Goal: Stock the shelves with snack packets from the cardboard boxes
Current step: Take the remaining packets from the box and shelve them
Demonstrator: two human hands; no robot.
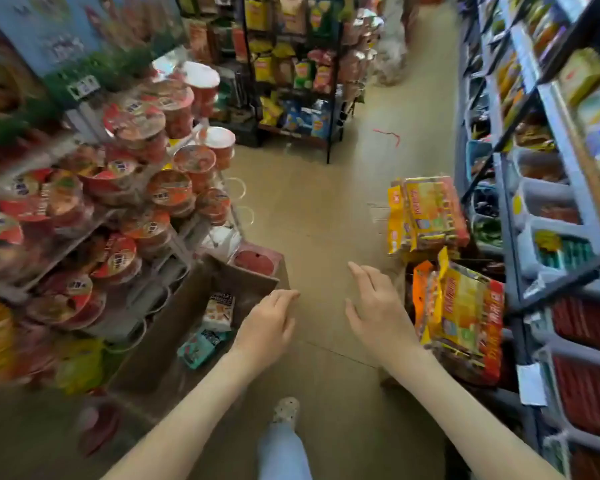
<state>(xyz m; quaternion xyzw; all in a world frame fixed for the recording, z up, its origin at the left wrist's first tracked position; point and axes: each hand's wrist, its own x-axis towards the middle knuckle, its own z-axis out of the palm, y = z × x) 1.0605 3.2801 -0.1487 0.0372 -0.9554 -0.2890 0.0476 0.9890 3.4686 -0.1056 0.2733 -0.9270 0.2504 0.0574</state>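
Snack packets (219, 311) lie in the open cardboard box (160, 362) just left of your left hand (267, 327); both hands are empty.
Your left hand hangs with its fingers loosely curled by the box's right wall. Your right hand (374, 306) is spread wide over the floor (319, 209), near a glossy yellow-and-orange multipack (461, 320) beside the blue shelves (508, 216). Your left forearm hides part of the box's brown inside, where one white and one teal crinkly packet show. Round, lidded cup noodles (136, 123) on the left are blurred, with labels you can't read.

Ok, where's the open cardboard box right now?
In the head view the cardboard box sits on the floor, lower left, just left of the left hand and beside the stacked cup noodles.
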